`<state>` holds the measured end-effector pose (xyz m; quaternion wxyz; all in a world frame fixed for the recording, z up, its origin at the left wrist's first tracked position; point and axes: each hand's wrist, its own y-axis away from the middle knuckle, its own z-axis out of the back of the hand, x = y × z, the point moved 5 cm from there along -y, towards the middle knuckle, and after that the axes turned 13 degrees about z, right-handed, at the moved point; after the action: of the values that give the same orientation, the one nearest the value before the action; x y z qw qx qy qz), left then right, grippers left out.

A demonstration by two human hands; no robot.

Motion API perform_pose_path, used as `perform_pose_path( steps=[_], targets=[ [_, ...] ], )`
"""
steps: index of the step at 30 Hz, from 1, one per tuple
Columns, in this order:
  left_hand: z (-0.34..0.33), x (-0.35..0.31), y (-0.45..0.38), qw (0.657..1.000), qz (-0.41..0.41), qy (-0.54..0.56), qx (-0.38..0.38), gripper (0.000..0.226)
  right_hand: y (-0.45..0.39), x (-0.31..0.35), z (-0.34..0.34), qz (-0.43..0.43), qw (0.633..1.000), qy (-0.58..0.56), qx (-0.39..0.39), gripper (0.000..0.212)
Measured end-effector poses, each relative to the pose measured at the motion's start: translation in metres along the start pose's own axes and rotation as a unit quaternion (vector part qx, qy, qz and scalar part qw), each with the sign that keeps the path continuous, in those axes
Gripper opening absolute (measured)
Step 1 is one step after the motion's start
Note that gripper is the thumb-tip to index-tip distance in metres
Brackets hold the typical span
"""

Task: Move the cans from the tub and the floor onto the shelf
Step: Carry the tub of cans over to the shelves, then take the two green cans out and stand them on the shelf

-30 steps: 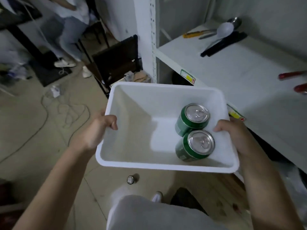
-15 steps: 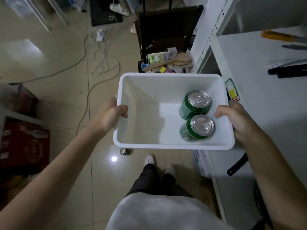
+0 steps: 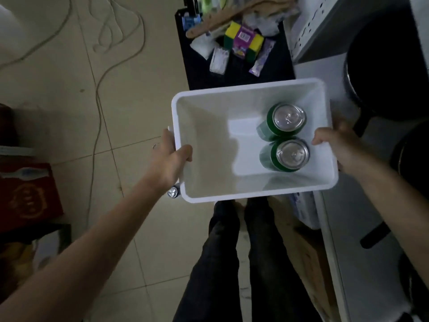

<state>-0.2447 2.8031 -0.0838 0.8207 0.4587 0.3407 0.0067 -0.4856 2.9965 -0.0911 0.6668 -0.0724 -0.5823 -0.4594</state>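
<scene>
I hold a white plastic tub (image 3: pixel 202 145) in the air in front of me. My left hand (image 3: pixel 170 159) grips its left rim and my right hand (image 3: pixel 341 145) grips its right rim. Two green cans stand upright inside at the right: the far can (image 3: pixel 286 118) and the near can (image 3: pixel 290 155), touching each other. A third can (image 3: pixel 173 192) stands on the floor, partly hidden under the tub's near left corner. The white shelf (image 3: pixel 362 240) runs along the right side, just beyond my right hand.
A black crate (image 3: pixel 234 43) with sponges, packets and a wooden utensil sits on the floor beyond the tub. A dark pan (image 3: pixel 385 73) rests on the shelf. Cables (image 3: pixel 99 73) trail across the tiled floor. A red box (image 3: pixel 25 194) stands at the left. My legs are below.
The view has tilted down from the shelf top toward the floor. The tub stays held by both hands and now looks lower and nearer the floor can; the two cans sit as before.
</scene>
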Motion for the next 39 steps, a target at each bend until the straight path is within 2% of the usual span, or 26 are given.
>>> perform_pose_path(
  steps=[4, 8, 13, 18, 24, 26, 27, 28, 29, 31, 32, 34, 36, 39],
  targets=[
    [-0.036, 0.021, -0.053, 0.999, 0.029, -0.007, -0.023, 0.027, -0.054, -0.05, -0.002, -0.023, 0.999, 0.043, 0.02, 0.025],
    [-0.063, 0.025, -0.096, 0.998, 0.044, -0.004, -0.051, 0.021, -0.095, -0.073, 0.0, -0.028, 0.997, 0.072, 0.025, 0.022],
    [-0.075, 0.01, -0.138, 0.996, 0.047, -0.013, -0.076, 0.018, -0.147, -0.081, -0.003, -0.015, 0.997, 0.076, 0.031, 0.038],
    [-0.079, -0.007, -0.179, 0.994, 0.037, -0.028, -0.102, 0.021, -0.196, -0.084, -0.007, -0.015, 0.996, 0.086, 0.021, 0.028],
    [-0.084, -0.006, -0.193, 0.991, 0.077, -0.013, -0.108, 0.014, -0.209, -0.079, -0.01, -0.021, 0.996, 0.081, -0.001, 0.021],
    [-0.083, -0.01, -0.187, 0.989, 0.096, -0.031, -0.106, 0.021, -0.206, -0.079, -0.01, -0.039, 0.996, 0.083, -0.003, 0.024],
    [-0.081, -0.013, -0.183, 0.987, 0.084, -0.06, -0.127, 0.033, -0.203, -0.078, -0.01, -0.042, 0.994, 0.105, -0.004, 0.032],
    [-0.076, -0.022, -0.178, 0.978, 0.038, -0.105, -0.175, 0.05, -0.201, -0.075, -0.009, -0.027, 0.987, 0.158, -0.012, 0.045],
    [-0.073, -0.035, -0.17, 0.96, -0.032, -0.155, -0.229, 0.065, -0.196, -0.069, -0.007, 0.007, 0.972, 0.231, -0.033, 0.058],
    [-0.077, -0.066, -0.153, 0.907, -0.202, -0.224, -0.295, 0.071, -0.18, -0.046, -0.01, 0.139, 0.927, 0.333, -0.098, 0.067],
    [-0.084, -0.08, -0.148, 0.893, -0.262, -0.232, -0.283, 0.066, -0.169, -0.034, -0.015, 0.202, 0.913, 0.335, -0.12, 0.065],
    [-0.105, -0.101, -0.149, 0.902, -0.304, -0.232, -0.199, 0.055, -0.15, -0.024, -0.031, 0.272, 0.908, 0.297, -0.117, 0.056],
    [-0.13, -0.115, -0.157, 0.91, -0.302, -0.264, -0.107, 0.051, -0.14, -0.028, -0.047, 0.262, 0.925, 0.259, -0.093, 0.051],
    [-0.165, -0.125, -0.175, 0.891, -0.296, -0.343, -0.011, 0.059, -0.136, -0.046, -0.061, 0.188, 0.943, 0.267, -0.07, 0.06]
  ],
)
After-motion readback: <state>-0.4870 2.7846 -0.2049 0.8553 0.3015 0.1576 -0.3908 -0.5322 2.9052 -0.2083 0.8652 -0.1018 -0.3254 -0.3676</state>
